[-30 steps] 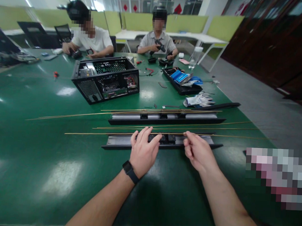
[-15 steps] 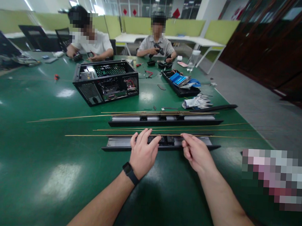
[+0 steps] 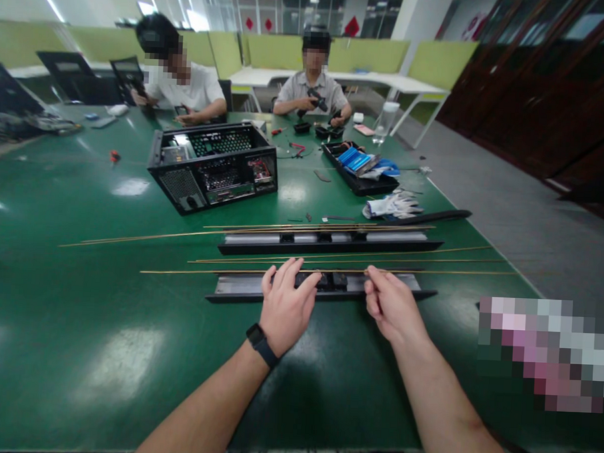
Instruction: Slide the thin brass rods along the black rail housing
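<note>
In the head view, my right hand (image 3: 391, 300) pinches a thin brass-coloured rod (image 3: 180, 272) between thumb and fingertips. The rod runs lengthwise along a near black rail (image 3: 232, 285) with a silvery inner face and dark blocks (image 3: 338, 280) at its middle. Fingers spread, my left hand (image 3: 287, 296) lies over the rail's middle, its fingertips at the rod; whether they press on it I cannot tell. Just beyond lie more thin rods (image 3: 240, 260). A second similar rail (image 3: 401, 246) is farther back, with several rods (image 3: 156, 235) along its far side.
An opened black computer case (image 3: 219, 173) stands at back left. A black tray (image 3: 366, 184) of blue items and white gloves (image 3: 395, 206) are at back right. Two people sit across the green table (image 3: 68, 310). Rod ends reach past the right edge.
The near rod has slid slightly to the right, its left end closer to the rail. My hands hold nearly the same place. The person at left has raised a hand.
</note>
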`<state>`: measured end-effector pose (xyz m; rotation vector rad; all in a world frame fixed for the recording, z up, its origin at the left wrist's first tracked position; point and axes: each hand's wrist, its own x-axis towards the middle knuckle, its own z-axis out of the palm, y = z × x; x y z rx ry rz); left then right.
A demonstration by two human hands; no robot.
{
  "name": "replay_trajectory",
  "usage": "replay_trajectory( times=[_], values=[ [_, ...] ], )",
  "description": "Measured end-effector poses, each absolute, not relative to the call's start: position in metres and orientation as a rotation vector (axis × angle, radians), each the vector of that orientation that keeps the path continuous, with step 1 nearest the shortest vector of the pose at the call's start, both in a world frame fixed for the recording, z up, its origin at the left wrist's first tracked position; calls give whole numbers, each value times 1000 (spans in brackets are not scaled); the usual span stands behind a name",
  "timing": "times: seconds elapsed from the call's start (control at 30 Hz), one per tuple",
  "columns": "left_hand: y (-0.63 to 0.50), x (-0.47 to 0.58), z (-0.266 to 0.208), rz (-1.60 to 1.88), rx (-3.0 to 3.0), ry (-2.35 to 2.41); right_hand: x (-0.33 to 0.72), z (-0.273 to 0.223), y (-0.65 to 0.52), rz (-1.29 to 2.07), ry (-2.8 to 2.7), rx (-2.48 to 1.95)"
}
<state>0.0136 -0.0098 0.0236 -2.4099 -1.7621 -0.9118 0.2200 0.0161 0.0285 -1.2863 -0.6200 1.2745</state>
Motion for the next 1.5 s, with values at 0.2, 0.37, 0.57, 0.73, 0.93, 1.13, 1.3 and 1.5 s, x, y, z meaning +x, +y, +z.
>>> replay_trajectory(
  times=[0.2, 0.37, 0.57, 0.73, 0.93, 1.13, 1.3, 1.5],
  values=[
    [-10, 14, 25, -923, -2406, -1757, 220, 30, 17, 1292, -619, -1283],
    [-10, 13, 25, -922, -2422, -1762, 220, 31, 17, 1306, -641, -1284],
    [-10, 13, 25, -930, -2418, -1755, 221, 30, 16, 1319, -670, -1289],
    [-10, 13, 25, -915, -2421, -1762, 220, 32, 16, 1312, -644, -1275],
    [-10, 14, 25, -925, -2411, -1756, 221, 31, 16, 1280, -619, -1290],
    [-10, 14, 25, -925, -2412, -1753, 220, 31, 16, 1272, -611, -1298],
    [-9, 14, 25, -923, -2418, -1757, 220, 31, 16, 1271, -621, -1294],
    [-10, 13, 24, -929, -2412, -1753, 221, 29, 17, 1260, -644, -1288]
  ],
)
